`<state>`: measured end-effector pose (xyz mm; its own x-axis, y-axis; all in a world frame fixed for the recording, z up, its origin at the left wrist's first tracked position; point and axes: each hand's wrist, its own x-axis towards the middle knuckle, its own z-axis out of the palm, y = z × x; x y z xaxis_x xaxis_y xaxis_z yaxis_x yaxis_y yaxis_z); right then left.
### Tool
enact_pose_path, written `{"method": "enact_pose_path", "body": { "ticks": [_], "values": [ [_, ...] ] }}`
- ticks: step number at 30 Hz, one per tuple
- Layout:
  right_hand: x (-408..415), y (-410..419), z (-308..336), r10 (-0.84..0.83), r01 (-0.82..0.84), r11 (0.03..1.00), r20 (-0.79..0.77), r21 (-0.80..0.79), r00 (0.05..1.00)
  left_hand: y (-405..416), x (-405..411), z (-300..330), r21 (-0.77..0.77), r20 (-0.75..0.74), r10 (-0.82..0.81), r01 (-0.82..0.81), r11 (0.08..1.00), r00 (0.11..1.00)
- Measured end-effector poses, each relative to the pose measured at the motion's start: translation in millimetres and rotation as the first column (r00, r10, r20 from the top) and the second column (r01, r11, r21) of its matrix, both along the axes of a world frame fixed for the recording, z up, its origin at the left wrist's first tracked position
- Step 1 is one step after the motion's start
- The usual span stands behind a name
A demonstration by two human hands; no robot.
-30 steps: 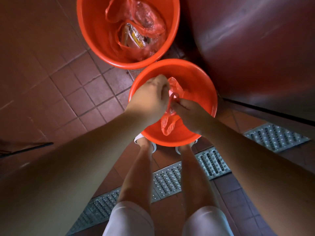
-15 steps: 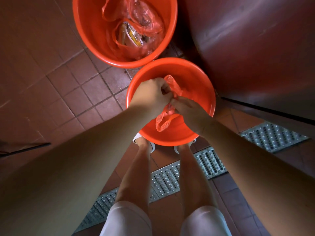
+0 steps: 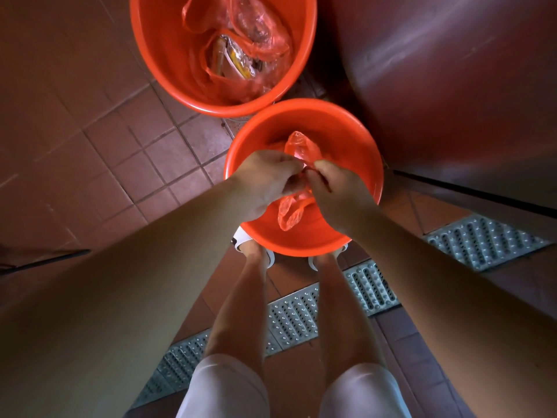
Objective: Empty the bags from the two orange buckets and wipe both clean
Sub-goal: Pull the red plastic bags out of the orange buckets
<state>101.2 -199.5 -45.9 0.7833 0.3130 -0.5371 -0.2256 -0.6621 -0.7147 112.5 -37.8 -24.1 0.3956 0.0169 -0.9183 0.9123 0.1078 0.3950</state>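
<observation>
Over the nearer of two round orange plastic buckets (image 3: 355,140), my left hand (image 3: 265,182) and right hand (image 3: 340,191) pinch one thin red plastic bag (image 3: 297,203), its length running away from me; the farther bucket (image 3: 156,55) holds two bags (image 3: 259,34).

A thin red bag (image 3: 297,150) is held crumpled over the near bucket (image 3: 355,140), one end hanging inside. The far bucket (image 3: 150,55), just beyond it on the floor, is filled with red bags (image 3: 259,34) and wrapped items.
</observation>
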Motion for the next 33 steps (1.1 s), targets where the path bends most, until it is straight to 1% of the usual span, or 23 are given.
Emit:
{"method": "enact_pose_path", "body": {
  "ticks": [2,5,6,7,9,11,13,14,15,17,18,19,20,21,22,25,26,27,28,29,30,31,33],
  "values": [
    [2.3,-0.8,-1.5,0.011,-0.011,1.0,0.021,-0.005,1.0,-1.1,1.4,-1.8,0.04,-0.049,0.018,-0.016,0.999,0.999],
    [6.7,0.5,-3.3,-0.103,0.108,0.992,-0.076,0.067,0.992,-2.1,-0.3,-3.4,0.021,-0.059,0.056,-0.055,0.998,0.997],
    [8.0,1.2,-4.3,-0.111,0.12,0.99,-0.099,0.08,0.989,-2.0,-1.5,-4.3,0.021,-0.044,0.063,-0.063,0.998,0.997],
    [9.7,1.4,-4.4,-0.09,0.099,0.992,-0.112,0.083,0.99,-1.0,-2.5,-6.0,0.041,-0.019,0.054,-0.053,0.998,0.998],
    [10.9,-0.3,-3.5,0.021,-0.01,0.996,-0.125,0.09,0.992,1.8,-4.7,-10.1,0.109,0.034,0.019,-0.023,0.994,0.999],
    [10.8,-3.6,-4.1,0.165,-0.164,0.986,-0.026,0.043,0.986,4.5,-5.2,-13.8,0.159,0.042,0.005,-0.012,0.987,0.999],
    [9.2,-7.7,-5.9,0.247,-0.242,0.968,0.092,-0.063,0.965,4.5,-5.7,-15.4,0.148,0.02,0.045,-0.048,0.988,0.999],
    [7.8,-8.0,-6.7,0.239,-0.231,0.97,0.11,-0.082,0.965,3.3,-6.1,-16.0,0.135,0.006,0.078,-0.078,0.988,0.997],
    [6.8,-7.5,-6.4,0.182,-0.178,0.983,0.081,-0.054,0.98,1.9,-5.8,-16.4,0.125,-0.01,0.109,-0.107,0.986,0.994],
    [5.8,-5.9,-6.1,-0.024,0.035,0.995,-0.116,0.096,0.993,-2.9,-4.7,-18.5,0.103,-0.019,0.149,-0.146,0.984,0.989],
    [5.5,-5.6,-7.9,-0.076,0.101,0.987,-0.194,0.124,0.978,-5.1,-4.4,-19.9,0.105,-0.003,0.158,-0.156,0.982,0.987],
    [5.6,-6.1,-9.8,-0.061,0.087,0.99,-0.217,0.113,0.974,-6.5,-4.0,-20.6,0.119,0.019,0.16,-0.161,0.98,0.987],
    [5.3,-7.8,-13.5,0.001,0.013,0.998,-0.19,0.069,0.982,-6.9,-3.9,-21.7,0.137,0.042,0.154,-0.158,0.978,0.987],
    [4.8,-9.4,-17.0,0.054,-0.053,0.999,-0.157,0.013,0.986,-6.7,-3.9,-21.7,0.163,0.053,0.116,-0.123,0.979,0.992],
    [4.2,-10.8,-20.4,0.065,-0.07,0.997,-0.128,-0.032,0.99,-6.4,-5.7,-23.0,0.191,0.045,0.048,-0.056,0.98,0.998],
    [1.6,-16.7,-30.8,-0.061,0.055,0.997,-0.103,-0.061,0.993,-8.8,-15.2,-17.8,0.259,-0.062,-0.217,0.226,0.939,0.974],
    [1.1,-17.3,-33.1,-0.097,0.09,0.993,-0.09,-0.071,0.991,-9.4,-19.6,-14.3,0.274,-0.078,-0.305,0.315,0.909,0.949],
    [-0.2,-17.4,-34.6,-0.121,0.114,0.99,-0.08,-0.088,0.989,-11.2,-25.1,-8.8,0.258,-0.064,-0.361,0.364,0.895,0.931],
    [-2.0,-16.7,-36.1,-0.139,0.13,0.985,-0.075,-0.11,0.987,-14.3,-32.0,-4.0,0.199,-0.026,-0.37,0.368,0.908,0.929],
    [-3.8,-15.3,-36.6,-0.151,0.14,0.982,-0.076,-0.128,0.986,-18.6,-38.9,0.8,0.099,0.014,-0.337,0.335,0.937,0.941],
    [-5.3,-12.9,-36.2,-0.156,0.144,0.98,-0.081,-0.136,0.985,-24.2,-44.8,2.9,0.006,0.04,-0.263,0.263,0.965,0.964],
    [-6.8,-10.8,-35.6,-0.16,0.147,0.981,-0.101,-0.124,0.982,-30.6,-48.5,4.3,-0.026,0.051,-0.184,0.185,0.982,0.982],
    [-9.7,-5.9,-33.2,-0.192,0.186,0.981,-0.159,-0.05,0.968,-40.0,-50.0,4.2,0.053,0.074,-0.081,0.078,0.996,0.994]
  ]
}}
